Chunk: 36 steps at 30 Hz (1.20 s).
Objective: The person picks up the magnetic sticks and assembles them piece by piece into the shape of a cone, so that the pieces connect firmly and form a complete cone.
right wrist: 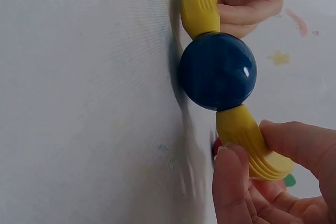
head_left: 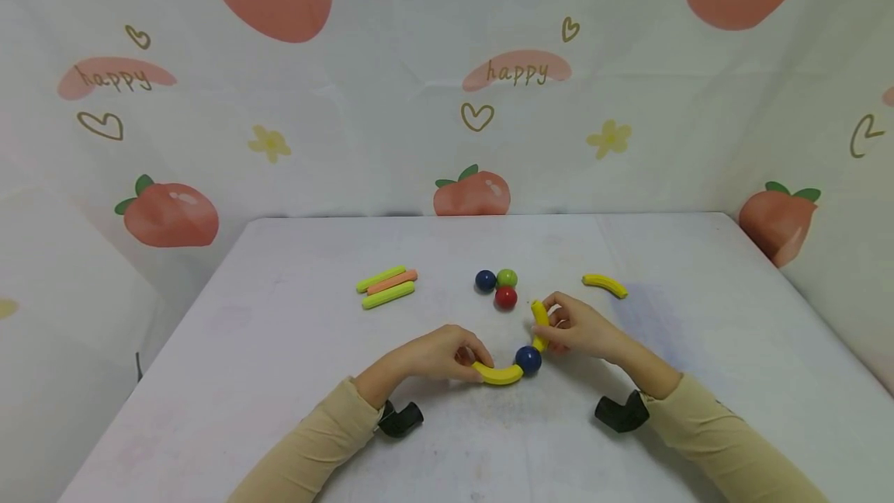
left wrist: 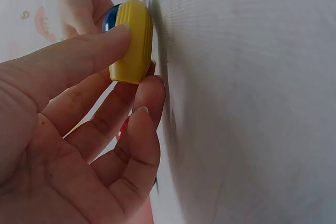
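Note:
A dark blue ball (head_left: 528,360) sits between two curved yellow rods, touching an end of each. My left hand (head_left: 450,354) pinches the left curved yellow rod (head_left: 500,375) near its outer end, thumb on one face and fingertips behind. With thumb and fingers my right hand (head_left: 580,326) grips the other curved yellow rod (head_left: 540,321), which angles up and away from the ball. In the right wrist view the blue ball (right wrist: 218,71) joins both ribbed yellow pieces end to end, low over the table.
Beyond the hands lie a second blue ball (head_left: 485,280), a green ball (head_left: 507,278) and a red ball (head_left: 506,298), grouped together. Two lime sticks (head_left: 388,295) and an orange stick (head_left: 393,282) lie back left. Another curved yellow rod (head_left: 604,285) rests back right on the white table (head_left: 279,332).

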{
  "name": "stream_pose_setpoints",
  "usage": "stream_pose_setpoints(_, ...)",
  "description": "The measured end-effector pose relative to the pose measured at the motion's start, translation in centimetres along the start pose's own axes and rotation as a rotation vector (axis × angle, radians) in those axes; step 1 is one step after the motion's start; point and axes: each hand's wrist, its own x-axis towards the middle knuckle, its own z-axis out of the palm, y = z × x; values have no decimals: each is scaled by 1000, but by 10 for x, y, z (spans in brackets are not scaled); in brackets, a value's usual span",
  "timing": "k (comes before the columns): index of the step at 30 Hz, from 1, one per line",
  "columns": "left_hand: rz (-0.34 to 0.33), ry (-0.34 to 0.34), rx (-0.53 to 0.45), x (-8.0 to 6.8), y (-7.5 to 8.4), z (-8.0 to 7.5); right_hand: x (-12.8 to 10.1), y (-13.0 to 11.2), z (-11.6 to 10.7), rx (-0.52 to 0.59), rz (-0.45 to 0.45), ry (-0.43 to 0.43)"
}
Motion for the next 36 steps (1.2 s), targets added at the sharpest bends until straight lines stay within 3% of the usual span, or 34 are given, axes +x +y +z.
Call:
stream_pose_setpoints(7, 32, -23, 22, 3, 2, 2, 1, -2, 3, -37, 15, 26)
stream_pose_setpoints(27, 9, -76, 19, 18, 21, 16, 0, -10, 10, -245, -46, -15)
stream_pose_setpoints(36, 25, -68, 7, 23, 25, 17, 1, -11, 9, -214, -75, 3)
